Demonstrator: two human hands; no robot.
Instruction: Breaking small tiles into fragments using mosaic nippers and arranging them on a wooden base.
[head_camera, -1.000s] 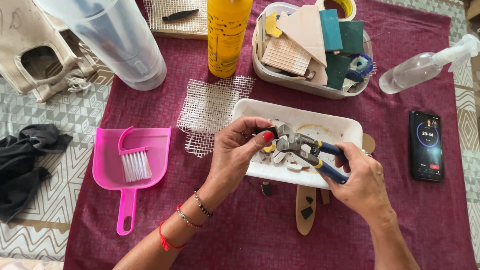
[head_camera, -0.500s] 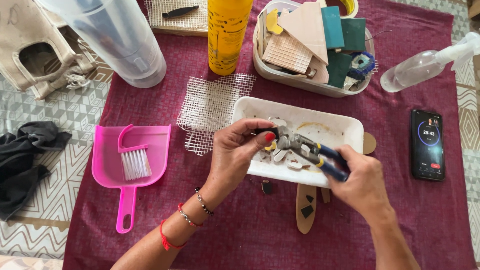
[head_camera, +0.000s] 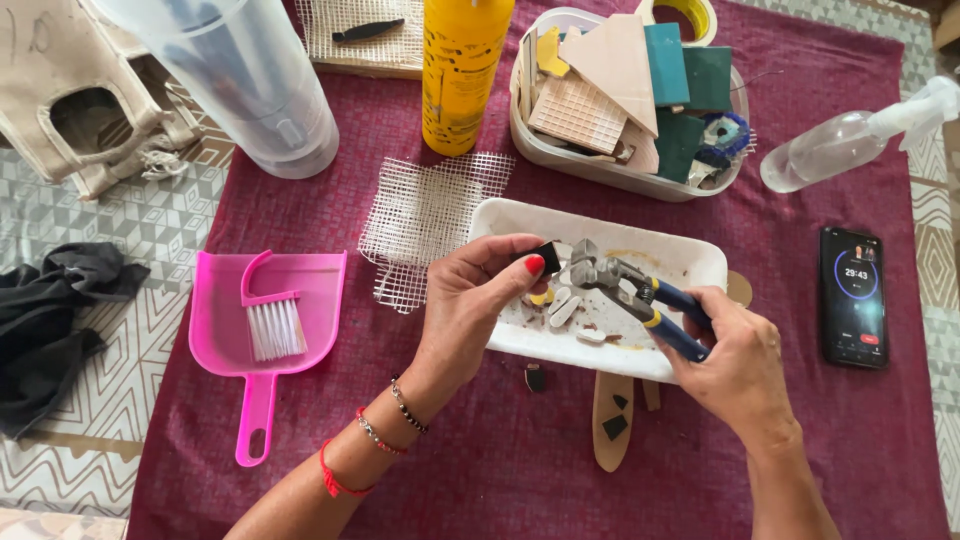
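Pinched between the thumb and fingers of the left hand (head_camera: 470, 300) is a small dark tile piece (head_camera: 548, 257), held just over the near-left part of a white tray (head_camera: 690, 262). The blue-handled nippers (head_camera: 640, 298) are gripped around their handles by the right hand (head_camera: 735, 365), and their metal head is brought up just beside the tile piece; whether the tile is actually touched by the nippers cannot be told. Small pale and yellow tile chips (head_camera: 562, 310) are seen lying on the tray floor beneath the tool.

A square of white mesh (head_camera: 430, 215) is laid on the maroon cloth (head_camera: 480, 470) to the left of the tray, partly tucked under its edge. Further left a pink dustpan (head_camera: 235, 330) is placed, with a small brush (head_camera: 272, 322) resting in it. Behind the tray a tub of larger tiles (head_camera: 620, 100) is set, with a yellow bottle (head_camera: 462, 70) beside it and a clear spray bottle (head_camera: 850, 140) off to the right. A phone (head_camera: 853, 297) is laid flat near the right edge of the cloth, and a wooden shape (head_camera: 612, 420) is visible just in front of the tray.
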